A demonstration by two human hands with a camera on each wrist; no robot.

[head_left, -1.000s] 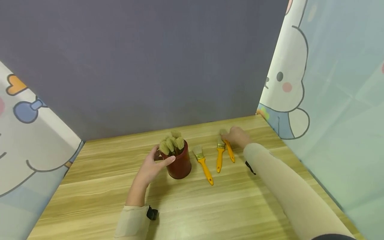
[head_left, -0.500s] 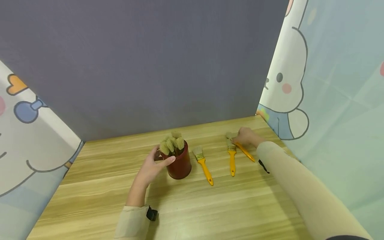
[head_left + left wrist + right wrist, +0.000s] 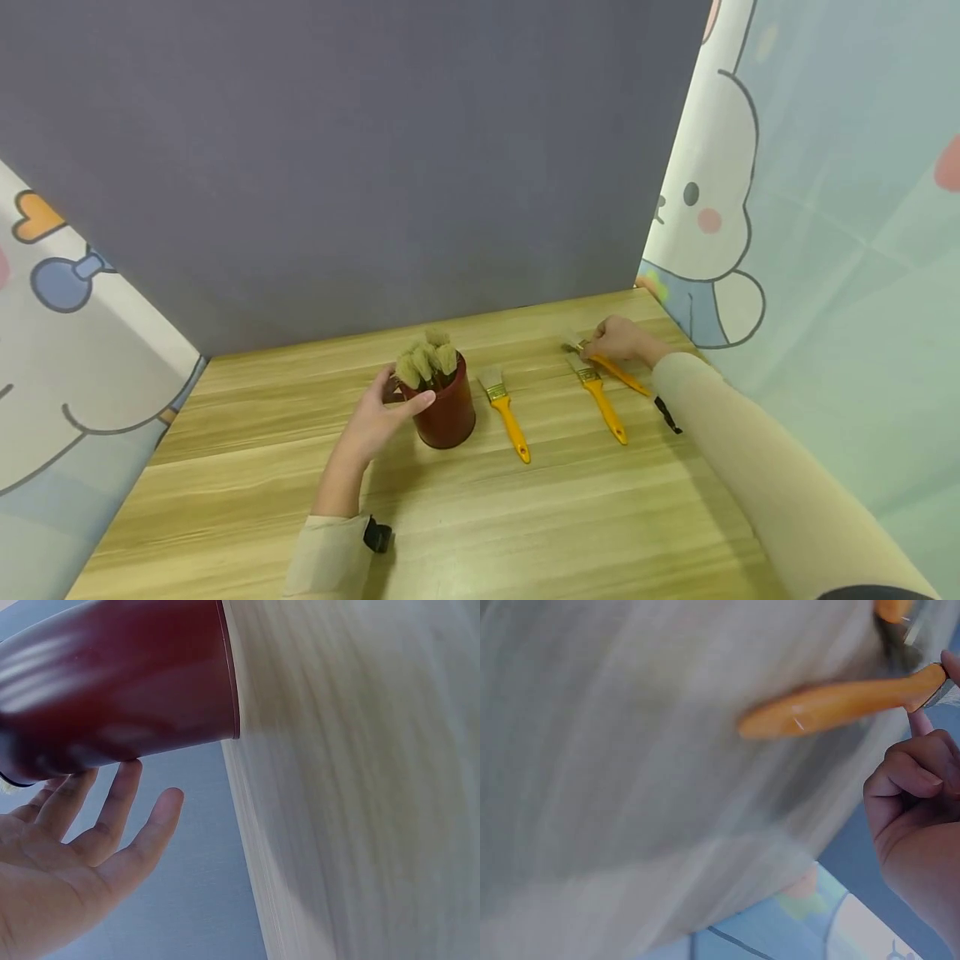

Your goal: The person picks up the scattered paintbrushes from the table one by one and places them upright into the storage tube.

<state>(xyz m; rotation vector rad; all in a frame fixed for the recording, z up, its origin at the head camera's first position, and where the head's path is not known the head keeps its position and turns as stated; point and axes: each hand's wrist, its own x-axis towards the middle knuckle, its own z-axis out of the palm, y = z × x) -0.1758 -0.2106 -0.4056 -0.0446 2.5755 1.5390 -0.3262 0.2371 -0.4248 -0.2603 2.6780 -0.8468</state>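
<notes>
A dark red cylindrical pot (image 3: 446, 417) stands upright on the table, with several bristle heads (image 3: 426, 363) showing above its rim. My left hand (image 3: 377, 417) holds it near the rim, thumb in front and fingers round the far side; in the left wrist view, fingertips (image 3: 129, 769) touch the red wall. Over at the right, my right hand (image 3: 618, 340) pinches a yellow-handled paintbrush (image 3: 626, 379) close to its ferrule. Its handle (image 3: 825, 709) slants through the right wrist view. A second paintbrush (image 3: 604, 408) lies just beside it, and a third paintbrush (image 3: 512, 423) lies nearer the pot.
The wood-grain table (image 3: 465, 533) ends at a dark grey panel (image 3: 420, 167) behind. Cartoon-printed sheets (image 3: 712, 242) border it at both sides.
My right hand has moved right with its paintbrush, whose handle has swung toward the right. The neighbouring brush has shifted right and turned slantwise. My left hand and the pot stay put.
</notes>
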